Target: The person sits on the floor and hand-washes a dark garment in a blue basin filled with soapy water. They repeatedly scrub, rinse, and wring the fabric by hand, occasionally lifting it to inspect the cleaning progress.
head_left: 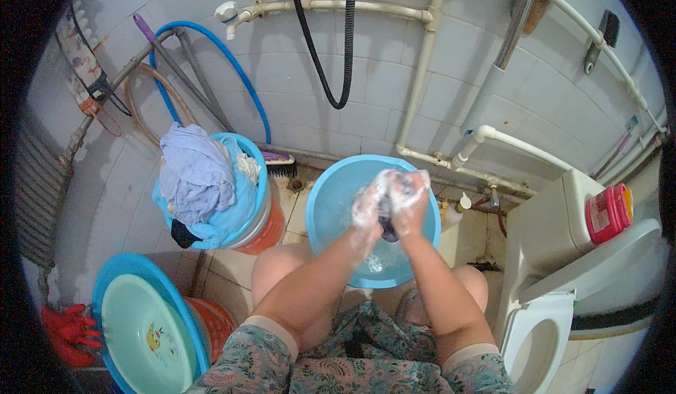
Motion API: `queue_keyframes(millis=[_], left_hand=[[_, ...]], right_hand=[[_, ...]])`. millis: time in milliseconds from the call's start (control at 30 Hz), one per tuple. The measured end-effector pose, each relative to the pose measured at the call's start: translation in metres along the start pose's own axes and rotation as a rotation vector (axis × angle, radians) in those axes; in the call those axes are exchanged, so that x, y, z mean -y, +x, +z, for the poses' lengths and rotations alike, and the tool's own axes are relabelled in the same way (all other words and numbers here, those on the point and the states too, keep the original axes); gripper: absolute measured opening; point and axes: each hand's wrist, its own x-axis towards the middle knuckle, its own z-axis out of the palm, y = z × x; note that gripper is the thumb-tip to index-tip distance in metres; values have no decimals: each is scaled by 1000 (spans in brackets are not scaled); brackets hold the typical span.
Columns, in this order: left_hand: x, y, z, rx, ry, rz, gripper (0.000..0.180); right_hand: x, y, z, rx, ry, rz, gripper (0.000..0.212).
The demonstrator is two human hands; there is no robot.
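A light blue basin (325, 197) stands on the floor in front of my knees, with sudsy water in its bottom. Over it, my left hand (365, 207) and my right hand (410, 200) are pressed together, both covered in white foam. Between them they grip a small dark cloth (389, 230), whose lower end hangs out below the palms. Foam hides most of the fingers and much of the cloth, so I cannot tell what kind of garment it is.
At left, a blue tub (248, 233) of piled laundry (197, 176) sits on a red bucket. Nearer are a pale green basin (134, 323) and red gloves (70, 330). A toilet (542, 330) is at right; a bottle (453, 214), a brush (280, 164) and pipes (422, 77) line the wall.
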Motion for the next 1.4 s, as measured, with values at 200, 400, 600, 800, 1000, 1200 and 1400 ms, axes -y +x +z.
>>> queue_keyframes(millis=[200, 400, 600, 800, 1000, 1200, 1400], left_hand=[[-21, -1, -1, 180, -215, -121, 30], [-10, 12, 17, -120, 225, -128, 23], [-60, 18, 21, 130, 1122, 203, 27], [-52, 7, 31, 163, 896, 296, 30], [-55, 14, 20, 126, 137, -528, 42], [-62, 13, 27, -114, 242, -375, 30], [-47, 25, -9, -60, -34, -274, 39]], right_hand=[[24, -19, 8, -3, -116, -380, 19], [-41, 8, -4, -29, 369, 308, 20], [20, 16, -29, 433, 1075, 993, 47], [-15, 19, -28, 233, 1089, 898, 35], [5, 28, -39, 191, 1157, 646, 51], [7, 28, -39, 268, 622, 328, 58], [57, -34, 0, 243, -175, -441, 32]])
